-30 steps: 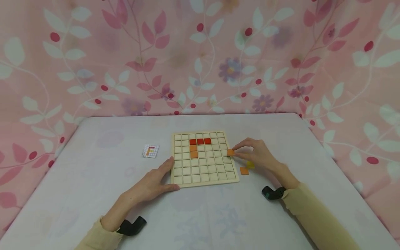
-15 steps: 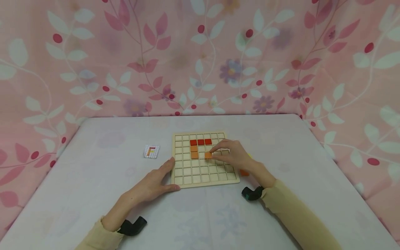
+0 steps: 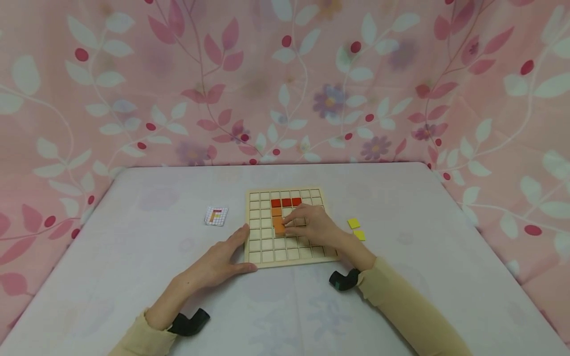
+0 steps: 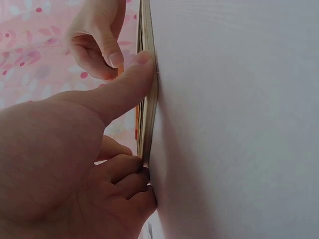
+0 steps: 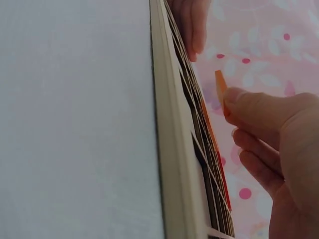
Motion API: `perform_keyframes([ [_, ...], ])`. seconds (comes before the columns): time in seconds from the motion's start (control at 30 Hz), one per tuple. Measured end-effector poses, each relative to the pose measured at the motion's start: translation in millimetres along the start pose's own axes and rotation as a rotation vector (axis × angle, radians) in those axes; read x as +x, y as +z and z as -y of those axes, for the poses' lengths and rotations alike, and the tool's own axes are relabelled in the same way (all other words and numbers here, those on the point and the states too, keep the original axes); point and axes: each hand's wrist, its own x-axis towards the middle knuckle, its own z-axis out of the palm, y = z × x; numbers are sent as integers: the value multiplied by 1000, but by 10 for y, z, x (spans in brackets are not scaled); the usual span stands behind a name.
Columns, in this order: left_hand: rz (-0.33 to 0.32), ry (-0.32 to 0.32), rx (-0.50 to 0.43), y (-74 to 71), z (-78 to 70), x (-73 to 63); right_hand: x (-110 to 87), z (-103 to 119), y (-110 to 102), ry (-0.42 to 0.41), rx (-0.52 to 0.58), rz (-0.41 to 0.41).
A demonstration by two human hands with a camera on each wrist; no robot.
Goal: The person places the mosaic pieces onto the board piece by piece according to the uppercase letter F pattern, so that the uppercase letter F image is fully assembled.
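A pale wooden grid board (image 3: 267, 256) lies mid-table in the head view. Three red tiles (image 3: 286, 202) form a row in it, with orange tiles (image 3: 276, 211) running down below the left one. My right hand (image 3: 313, 225) pinches an orange tile (image 5: 221, 85) between thumb and index finger; the right wrist view has it tilted just above the board's surface. Seen from the head, this tile overlaps the lower end of the orange column. My left hand (image 3: 215, 262) holds the board at its near left corner, thumb at the front edge (image 4: 144, 57) and fingers along the left side.
A small pattern card (image 3: 216, 216) with a coloured figure on a grid lies left of the board. Two yellow tiles, an upper one (image 3: 354, 223) and a lower one (image 3: 359, 235), lie to its right. Pink floral cloth (image 3: 285, 99) hangs behind the white table (image 3: 289, 306).
My right hand has carried the orange tile leftward from the board's right edge to the orange column. Its wrist now hides the loose orange tile on the right. My left hand stays put.
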Motion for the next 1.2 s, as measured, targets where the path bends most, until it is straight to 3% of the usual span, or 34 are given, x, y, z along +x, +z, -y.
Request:
perform_keyframes([
  [1.2, -4, 18, -4, -1, 9, -5, -57, -50, 132, -47, -83, -29],
])
